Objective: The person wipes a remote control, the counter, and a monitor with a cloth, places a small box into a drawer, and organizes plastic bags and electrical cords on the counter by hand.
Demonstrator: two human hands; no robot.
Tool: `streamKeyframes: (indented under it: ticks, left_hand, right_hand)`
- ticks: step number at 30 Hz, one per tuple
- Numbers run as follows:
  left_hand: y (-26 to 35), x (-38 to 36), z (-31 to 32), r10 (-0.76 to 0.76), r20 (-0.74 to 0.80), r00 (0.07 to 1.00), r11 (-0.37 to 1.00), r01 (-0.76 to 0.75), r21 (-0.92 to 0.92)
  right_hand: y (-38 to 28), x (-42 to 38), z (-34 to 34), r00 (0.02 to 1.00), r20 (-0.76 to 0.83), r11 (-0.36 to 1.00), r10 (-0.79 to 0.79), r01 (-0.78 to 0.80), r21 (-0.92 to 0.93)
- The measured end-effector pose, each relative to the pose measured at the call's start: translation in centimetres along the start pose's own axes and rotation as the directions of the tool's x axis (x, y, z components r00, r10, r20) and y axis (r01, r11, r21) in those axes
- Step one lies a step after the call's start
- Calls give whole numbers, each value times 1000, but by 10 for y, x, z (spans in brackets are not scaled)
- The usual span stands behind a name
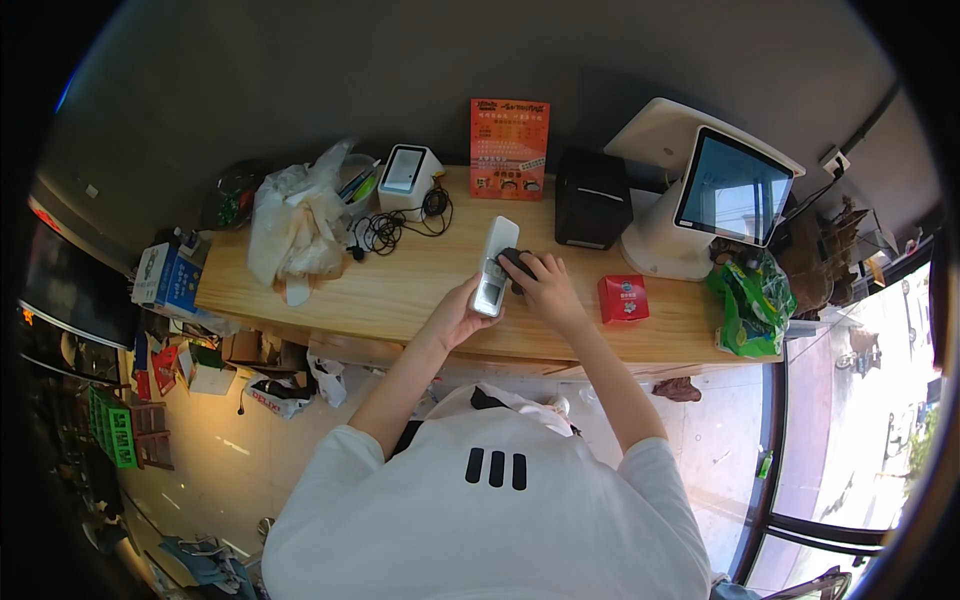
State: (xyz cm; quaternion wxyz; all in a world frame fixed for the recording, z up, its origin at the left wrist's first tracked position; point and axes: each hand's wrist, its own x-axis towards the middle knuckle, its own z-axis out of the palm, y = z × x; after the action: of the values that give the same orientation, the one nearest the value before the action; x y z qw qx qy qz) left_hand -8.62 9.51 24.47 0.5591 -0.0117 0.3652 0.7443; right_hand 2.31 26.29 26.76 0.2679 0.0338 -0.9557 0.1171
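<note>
Part of the dark item (512,262) lies hidden beneath our right hand (548,290), which grasps it against one white device (497,245); our left hand (458,318) grips that device over the surface (385,305), touching or not we cannot tell. Around it we count one black box (591,208), one red carton (624,299), one green bag (752,312) and one translucent bag (300,225), its contents unclear.
</note>
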Motion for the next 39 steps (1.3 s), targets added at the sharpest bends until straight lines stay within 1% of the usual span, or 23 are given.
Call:
streamKeyframes:
  ticks: [3, 4, 5, 7, 9, 11, 13, 15, 19, 20, 21, 23, 25, 26, 27, 28, 29, 31, 32, 35, 36, 37, 39]
  left_hand:
    - [-2, -3, 4, 31, -36, 999, 999, -32, -27]
    - [-3, -1, -1, 24, -27, 999, 1000, -24, -2]
    - [-4, 1, -5, 17, -20, 1000, 1000, -16, 22]
    - [-4, -1, -2, -1, -48, 999, 1000, 2, 31]
    - [-4, -1, -5, -19, -74, 997, 999, 22, 41]
    - [-4, 2, -17, 4, -102, 995, 1000, -1, 29]
    - [-2, -1, -19, -3, -92, 996, 1000, 6, 29]
    - [0, -2, -24, -50, -50, 997, 996, 54, 65]
    - [-1, -4, -21, -76, -24, 997, 994, 78, 73]
    - [-1, -3, -23, -76, -23, 997, 994, 77, 71]
    - [-2, 0, -27, -54, -25, 998, 998, 55, 44]
    - [1, 2, -30, -28, -26, 999, 1000, 28, 12]
    - [5, -4, -34, -86, 11, 996, 996, 86, 11]
    - [6, -4, -40, -110, 82, 991, 994, 111, -17]
    - [7, -7, -41, -113, 82, 990, 993, 115, -15]
    - [8, -11, -41, -130, 116, 985, 986, 141, -92]
    - [10, -14, -41, -141, 152, 978, 972, 166, -167]
    - [13, -16, -43, -144, 190, 971, 966, 179, -184]
    - [14, -18, -43, -163, 215, 963, 950, 212, -229]
    - [13, -19, -43, -178, 246, 953, 928, 245, -279]
    - [14, -18, -42, -175, 253, 951, 928, 245, -281]
    - [14, -19, -40, -181, 257, 949, 928, 252, -276]
    - [12, -19, -32, -131, 146, 980, 971, 157, -182]
  right_hand:
    - [2, 4, 3, 998, -8, 998, -67, 67, 1]
    - [4, 7, 3, 1000, 12, 996, -19, 20, -82]
    - [8, 10, 3, 1000, 12, 996, -19, 20, -82]
    - [17, 16, 8, 991, -65, 991, 121, -125, -55]
    - [11, 7, 20, 996, -60, 992, 73, -79, -102]
    - [-7, -9, 30, 997, -30, 996, -71, 70, -58]
    - [-12, -6, 25, 999, -35, 999, -37, 36, -5]
    - [-4, 5, 20, 999, 46, 992, 29, -23, -123]
    - [11, 12, 26, 995, -89, 987, 54, -67, -144]
    - [4, 3, 34, 997, -1, 992, 83, -83, -97]
    - [-5, -5, 37, 1000, -17, 996, 12, -14, -87]
    - [-12, -12, 45, 999, -35, 996, 7, -10, -89]
    - [-6, 0, 37, 999, -47, 988, 21, -28, -153]
    - [4, 5, 37, 994, -48, 980, 100, -107, -168]
    - [11, 12, 31, 983, -51, 966, 175, -182, -184]
    - [23, 14, 33, 974, -59, 949, 219, -227, -217]
    - [30, 13, 35, 974, -63, 949, 219, -227, -217]
    - [42, 8, 36, 959, -68, 932, 274, -283, -226]
    - [46, 4, 41, 942, 62, 932, 329, -314, -183]
    - [29, -1, 33, 964, 127, 969, 232, -217, -118]
    - [27, -1, 31, 943, 190, 962, 274, -272, -39]
    - [28, -2, 34, 941, 187, 960, 281, -278, -43]
    - [28, -14, 36, 962, -63, 960, 265, -257, 113]
